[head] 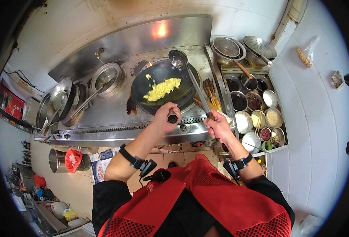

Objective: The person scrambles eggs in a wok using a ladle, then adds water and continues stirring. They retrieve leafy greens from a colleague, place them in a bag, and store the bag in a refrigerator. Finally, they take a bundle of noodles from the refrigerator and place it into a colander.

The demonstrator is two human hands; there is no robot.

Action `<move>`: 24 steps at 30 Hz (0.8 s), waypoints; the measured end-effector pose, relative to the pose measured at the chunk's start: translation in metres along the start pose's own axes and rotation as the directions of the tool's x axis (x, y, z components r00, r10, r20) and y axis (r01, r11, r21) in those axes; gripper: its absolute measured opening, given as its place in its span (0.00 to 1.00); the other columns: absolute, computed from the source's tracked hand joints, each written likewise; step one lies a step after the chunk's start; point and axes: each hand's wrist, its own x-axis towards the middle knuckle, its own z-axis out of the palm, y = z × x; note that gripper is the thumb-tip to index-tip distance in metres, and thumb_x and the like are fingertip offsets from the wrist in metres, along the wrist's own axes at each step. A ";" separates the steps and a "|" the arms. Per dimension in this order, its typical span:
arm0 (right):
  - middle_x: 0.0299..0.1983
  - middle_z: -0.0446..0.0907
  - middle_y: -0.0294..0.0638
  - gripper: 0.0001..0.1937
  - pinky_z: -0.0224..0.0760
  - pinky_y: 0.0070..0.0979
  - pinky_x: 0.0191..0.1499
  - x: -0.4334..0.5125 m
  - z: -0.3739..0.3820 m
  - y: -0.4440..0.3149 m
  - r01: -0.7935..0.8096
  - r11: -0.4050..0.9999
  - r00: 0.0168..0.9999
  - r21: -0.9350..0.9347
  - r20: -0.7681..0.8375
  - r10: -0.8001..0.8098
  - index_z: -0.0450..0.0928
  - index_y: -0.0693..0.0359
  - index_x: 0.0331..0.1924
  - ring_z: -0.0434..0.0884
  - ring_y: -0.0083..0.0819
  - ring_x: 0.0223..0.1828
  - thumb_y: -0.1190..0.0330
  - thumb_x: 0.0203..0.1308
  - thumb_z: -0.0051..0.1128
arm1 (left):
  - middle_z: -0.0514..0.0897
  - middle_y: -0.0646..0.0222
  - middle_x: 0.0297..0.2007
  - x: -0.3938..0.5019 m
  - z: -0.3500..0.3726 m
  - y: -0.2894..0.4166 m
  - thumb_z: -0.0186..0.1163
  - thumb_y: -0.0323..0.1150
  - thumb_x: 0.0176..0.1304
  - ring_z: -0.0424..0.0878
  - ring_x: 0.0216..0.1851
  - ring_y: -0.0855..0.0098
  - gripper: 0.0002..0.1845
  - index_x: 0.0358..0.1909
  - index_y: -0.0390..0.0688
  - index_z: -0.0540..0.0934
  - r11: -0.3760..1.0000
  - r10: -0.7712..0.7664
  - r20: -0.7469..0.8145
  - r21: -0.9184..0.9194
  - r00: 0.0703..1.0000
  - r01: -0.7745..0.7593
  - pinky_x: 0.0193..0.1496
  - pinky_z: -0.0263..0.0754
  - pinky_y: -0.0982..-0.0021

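My left hand (166, 117) is closed around the tubular handle (172, 118) of a dark wok (144, 89), whose hollow end faces me. In the wok lies a clump of yellow scrambled egg (163, 89), with small bits up its far left side and some liquid near it. A long-handled steel ladle (196, 84) is in the grip of my right hand (219, 126), held by its brown handle end. The ladle's bowl (178, 59) is over the wok's far right rim, apart from the egg. A small flame (149, 64) shows behind the wok.
Right of the stove (115, 109), a rack (282, 130) holds several seasoning containers, with strainers (226, 47) behind. A bamboo brush (211, 91) lies beside the wok. On the left are a pot with a strainer (106, 78) and stacked pans (60, 97). A bin with a red bag (73, 160) stands below.
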 end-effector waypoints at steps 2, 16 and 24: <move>0.23 0.70 0.29 0.10 0.56 0.15 0.12 0.006 0.002 0.005 -0.059 0.998 0.998 0.035 0.021 0.058 0.74 0.58 0.50 0.65 0.15 0.12 0.75 0.66 0.54 | 0.76 0.73 0.25 0.024 -0.028 0.019 0.58 0.26 0.65 0.75 0.24 0.79 0.08 0.28 0.43 0.70 0.991 0.044 -0.025 0.128 0.999 -0.041 0.26 0.74 0.75; 0.23 0.72 0.31 0.04 0.58 0.11 0.15 0.119 0.021 0.012 -0.481 0.663 0.876 0.573 0.352 0.331 0.71 0.59 0.38 0.68 0.14 0.18 0.72 0.67 0.56 | 0.84 0.54 0.42 -0.056 -0.093 0.013 0.53 0.41 0.76 0.86 0.42 0.62 0.17 0.53 0.36 0.73 0.682 0.349 -0.169 0.721 0.922 -0.127 0.44 0.85 0.64; 0.20 0.72 0.31 0.09 0.61 0.10 0.14 0.173 0.013 0.023 -0.561 0.686 0.826 0.463 0.368 0.427 0.69 0.59 0.29 0.68 0.13 0.15 0.72 0.65 0.57 | 0.86 0.60 0.39 -0.181 -0.287 -0.023 0.56 0.39 0.73 0.87 0.36 0.67 0.12 0.48 0.40 0.75 0.731 0.570 -0.536 0.676 0.623 -0.087 0.36 0.86 0.68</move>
